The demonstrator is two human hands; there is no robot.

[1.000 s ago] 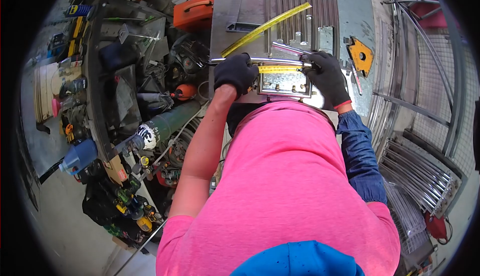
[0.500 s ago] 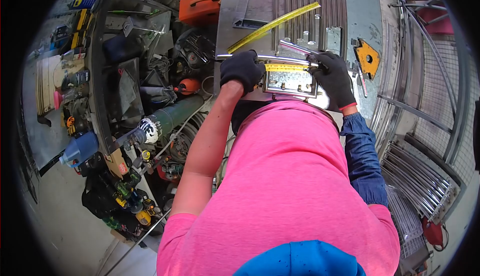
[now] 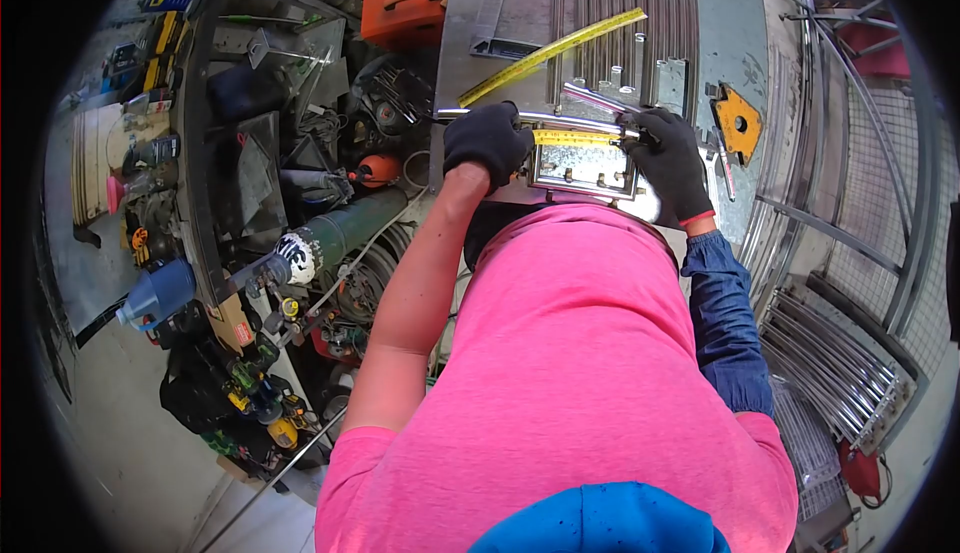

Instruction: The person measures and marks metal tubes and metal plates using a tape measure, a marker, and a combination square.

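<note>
My left hand (image 3: 486, 141), in a black glove, is closed round the tape measure; its case is hidden in the fist. The yellow tape blade (image 3: 575, 138) runs out to the right along a shiny metal tube (image 3: 560, 123). At the tube's right end my right hand (image 3: 672, 161), also gloved in black, has its fingers bent and pinching the tube by the end of the blade. Below the blade lies a rectangular metal frame (image 3: 633, 191). A thin shiny rod (image 3: 590, 99) slants in toward my right fingertips.
On the metal table (image 3: 725, 13) lie several long tubes (image 3: 597, 43), a yellow ruler strip (image 3: 550, 56), an orange magnetic square (image 3: 738, 125) and a wrench (image 3: 712, 168). An orange toolbox (image 3: 404, 13) and a gas cylinder (image 3: 340, 231) stand left; metal railings (image 3: 840, 358) lie right.
The whole view has shifted very slightly. Both hands keep the same hold, with the tape blade stretched between them along the tube.
</note>
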